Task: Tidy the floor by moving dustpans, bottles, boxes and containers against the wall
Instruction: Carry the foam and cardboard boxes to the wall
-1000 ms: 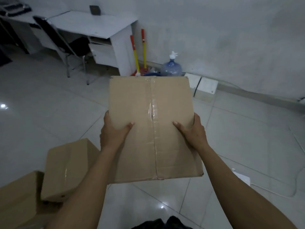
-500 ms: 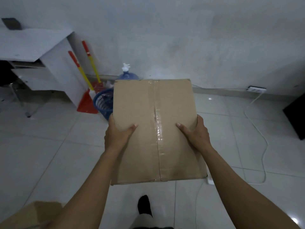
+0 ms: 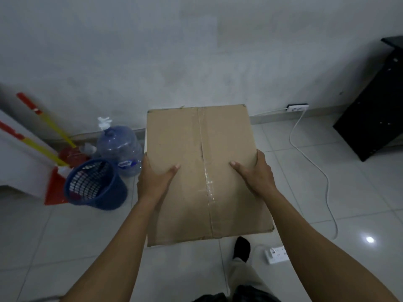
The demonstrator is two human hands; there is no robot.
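A taped brown cardboard box (image 3: 205, 162) is held up in front of me, close to the grey wall. My left hand (image 3: 152, 182) grips its left edge with the thumb on top. On the right edge my right hand (image 3: 257, 173) holds it the same way. Left of the box, by the wall, stand a large clear-blue water bottle (image 3: 118, 149) with a white pump, a blue mesh basket (image 3: 93, 184) and a red dustpan (image 3: 54, 188) with red-and-yellow handles.
A white desk side (image 3: 19, 162) is at far left. A black cabinet (image 3: 375, 114) stands at right. A wall socket (image 3: 297, 107) feeds a white cable (image 3: 314, 164) across the tiles to a power strip (image 3: 277, 255) near my foot (image 3: 242, 247).
I have walked closer to the wall with the box in both hands. The loose boxes on the floor at left have dropped out of view, and the black cabinet shows more.
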